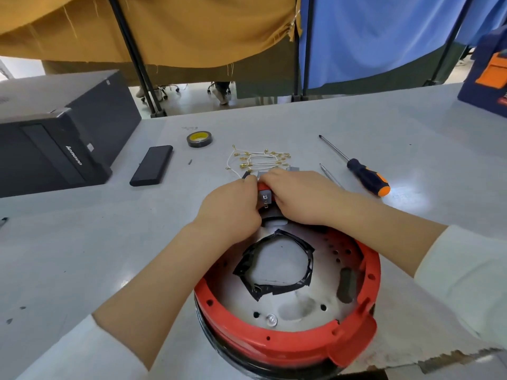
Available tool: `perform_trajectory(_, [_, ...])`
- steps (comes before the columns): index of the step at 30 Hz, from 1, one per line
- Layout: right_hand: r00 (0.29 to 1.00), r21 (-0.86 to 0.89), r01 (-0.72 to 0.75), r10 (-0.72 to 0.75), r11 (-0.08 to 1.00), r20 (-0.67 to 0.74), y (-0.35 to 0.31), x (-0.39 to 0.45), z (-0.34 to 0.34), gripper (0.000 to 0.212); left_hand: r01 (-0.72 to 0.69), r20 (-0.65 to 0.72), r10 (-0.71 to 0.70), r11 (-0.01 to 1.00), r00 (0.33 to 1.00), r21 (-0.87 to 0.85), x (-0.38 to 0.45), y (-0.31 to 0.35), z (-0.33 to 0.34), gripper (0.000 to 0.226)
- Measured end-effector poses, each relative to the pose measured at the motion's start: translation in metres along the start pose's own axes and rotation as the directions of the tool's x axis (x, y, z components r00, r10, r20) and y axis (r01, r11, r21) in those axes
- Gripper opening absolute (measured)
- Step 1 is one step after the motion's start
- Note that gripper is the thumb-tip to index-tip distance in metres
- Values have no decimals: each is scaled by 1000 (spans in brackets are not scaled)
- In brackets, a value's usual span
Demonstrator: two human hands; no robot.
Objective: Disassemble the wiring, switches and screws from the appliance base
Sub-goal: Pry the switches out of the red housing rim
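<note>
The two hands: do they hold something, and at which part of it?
Both the left hand and the right hand grip a small grey switch block by its opposite sides, at the far rim of the red appliance base.

You wear a white long-sleeved top; your left sleeve [82, 352] and right sleeve [463, 281] are both pushed back behind your hands, so the forearms show bare. Your left hand [230, 209] and right hand [299, 198] are ungloved, without rings or watch.

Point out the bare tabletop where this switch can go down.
Bare: left of the appliance base, below the computer case; also right, between screwdriver and blue box. Crowded: beyond the hands, among white wires, tape roll, black slab.
</note>
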State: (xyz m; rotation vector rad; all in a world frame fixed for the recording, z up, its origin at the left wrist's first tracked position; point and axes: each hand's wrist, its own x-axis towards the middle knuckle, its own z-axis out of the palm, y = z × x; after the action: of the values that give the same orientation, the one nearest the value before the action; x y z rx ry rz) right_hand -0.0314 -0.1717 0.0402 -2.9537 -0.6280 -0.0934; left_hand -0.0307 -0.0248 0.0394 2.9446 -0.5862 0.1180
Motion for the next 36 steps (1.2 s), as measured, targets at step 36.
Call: perform_trajectory(36, [989, -92, 18, -31, 996, -147, 5, -11, 9, 26, -77, -99, 61, 983, 993, -166, 0, -11, 10, 37])
